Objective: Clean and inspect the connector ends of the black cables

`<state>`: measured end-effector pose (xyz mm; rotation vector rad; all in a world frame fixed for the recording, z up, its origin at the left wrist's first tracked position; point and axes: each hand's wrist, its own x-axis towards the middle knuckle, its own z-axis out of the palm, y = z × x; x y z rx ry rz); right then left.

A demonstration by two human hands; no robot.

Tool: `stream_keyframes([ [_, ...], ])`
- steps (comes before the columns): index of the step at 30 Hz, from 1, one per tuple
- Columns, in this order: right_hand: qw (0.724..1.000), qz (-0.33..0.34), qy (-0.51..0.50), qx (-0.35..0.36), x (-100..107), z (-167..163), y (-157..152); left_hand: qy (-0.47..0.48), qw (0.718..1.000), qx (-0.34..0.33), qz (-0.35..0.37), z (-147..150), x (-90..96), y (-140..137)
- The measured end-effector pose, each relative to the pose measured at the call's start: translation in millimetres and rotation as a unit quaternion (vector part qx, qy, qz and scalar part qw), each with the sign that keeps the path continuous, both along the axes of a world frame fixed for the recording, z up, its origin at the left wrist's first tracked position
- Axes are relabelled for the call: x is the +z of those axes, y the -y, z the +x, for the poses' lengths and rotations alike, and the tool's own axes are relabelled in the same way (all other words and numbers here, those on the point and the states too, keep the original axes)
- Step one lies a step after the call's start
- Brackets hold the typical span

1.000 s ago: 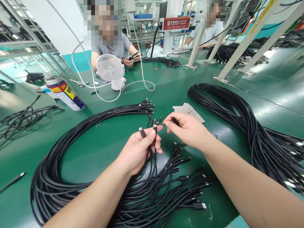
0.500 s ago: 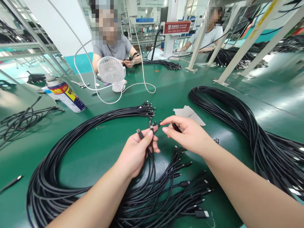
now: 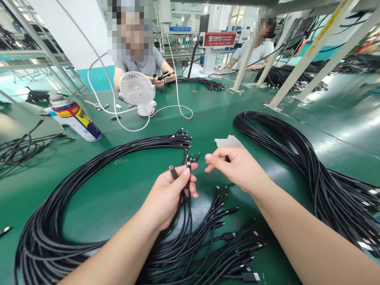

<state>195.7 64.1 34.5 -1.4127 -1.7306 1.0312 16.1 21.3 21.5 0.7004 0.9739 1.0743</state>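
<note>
I see a green tabletop (image 3: pixel 213 114) bearing a curved cable bundle (image 3: pixel 44 213) at lower left, folded cables (image 3: pixel 319 178) at right, a can (image 3: pixel 75 118) and fan (image 3: pixel 137 89) upper left.

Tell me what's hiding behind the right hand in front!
Behind the right hand, a pale sheet lies on the green table. Only its far part shows; the hand covers the rest, so I can't see where it ends.
</note>
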Motion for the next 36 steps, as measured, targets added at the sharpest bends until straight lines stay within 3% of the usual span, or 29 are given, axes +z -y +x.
stream_keyframes([
  [7,0.987,0.16,0.015,-0.006,-1,-1,3,0.047,0.998,-0.038,0.026,1,0.1,2],
  [9,0.984,0.178,0.023,-0.009,-1,-1,5,0.052,0.997,-0.042,0.031,2,0.3,2],
  [14,0.989,0.143,0.008,0.02,1,-4,10,0.04,0.997,-0.054,0.039,2,1.0,1],
  [21,0.987,0.157,0.003,0.045,2,-5,13,-0.053,0.997,-0.039,0.028,2,2.0,0],
  [31,0.987,0.127,-0.003,0.095,5,-11,19,-0.055,0.998,-0.031,0.027,5,1.3,0],
  [36,0.99,0.104,0.021,0.092,10,-12,23,-0.101,0.993,-0.025,0.049,7,0.0,2],
])
